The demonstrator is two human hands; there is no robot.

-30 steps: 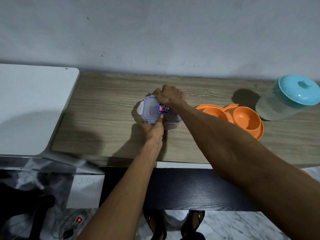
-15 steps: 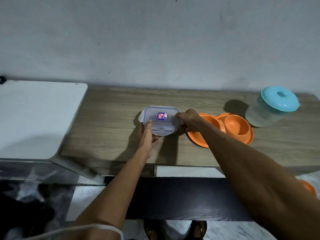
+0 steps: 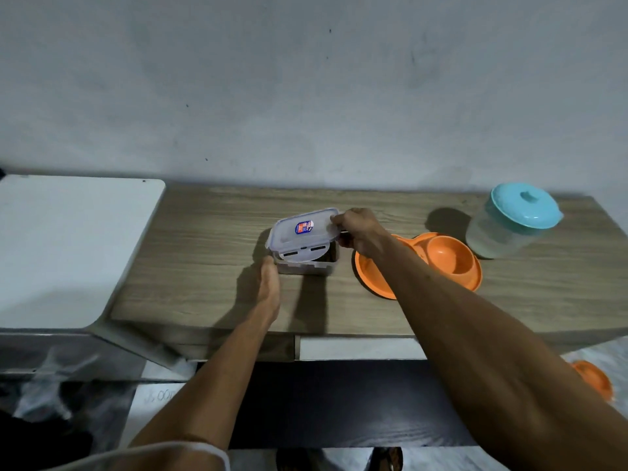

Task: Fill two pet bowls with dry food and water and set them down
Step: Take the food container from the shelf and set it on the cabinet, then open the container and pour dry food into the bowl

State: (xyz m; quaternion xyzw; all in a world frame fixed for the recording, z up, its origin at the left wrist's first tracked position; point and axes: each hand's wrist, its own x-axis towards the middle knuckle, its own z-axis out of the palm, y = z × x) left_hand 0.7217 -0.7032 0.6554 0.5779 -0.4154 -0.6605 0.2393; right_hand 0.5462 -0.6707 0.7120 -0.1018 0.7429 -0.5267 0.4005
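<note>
Your right hand point(image 3: 360, 232) pinches the right edge of the clear lid point(image 3: 306, 232) w/ thumb and fingertips closed on it, and the lid is tilted: right side raised, left side low over the container point(image 3: 307, 265). The lid's near flap hangs down over the container's front wall. A red-and-blue sticker point(image 3: 303, 228) sits on top of the lid, roughly mid-panel.

Your left hand point(image 3: 269, 283) is at the container's near-left corner, fingers straight and together, fingertips touching the wall (not wrapped round it, so it's a brace rather than a grasp). The container stands upright on the wooden tabletop point(image 3: 210, 253), and something dark shows through its wall and in the gap on the right under the raised lid; can't tell from here what it is.

So relative to your grips: lid is left of the right hand, container is just beyond the left fingertips.

The orange double pet bowl point(image 3: 452, 260) lies on the tabletop just right of the container, partly hidden behind your right forearm; the right well looks bare. Further right, near the wall point(image 3: 306, 96), stands a translucent jar point(image 3: 499, 236) w/ a turquoise lid point(image 3: 525, 205) on it, close beside the bowl.

A white surface point(image 3: 68, 246) adjoins the tabletop on the left. Another orange object point(image 3: 594, 379) shows low on the right, below the table edge.
</note>
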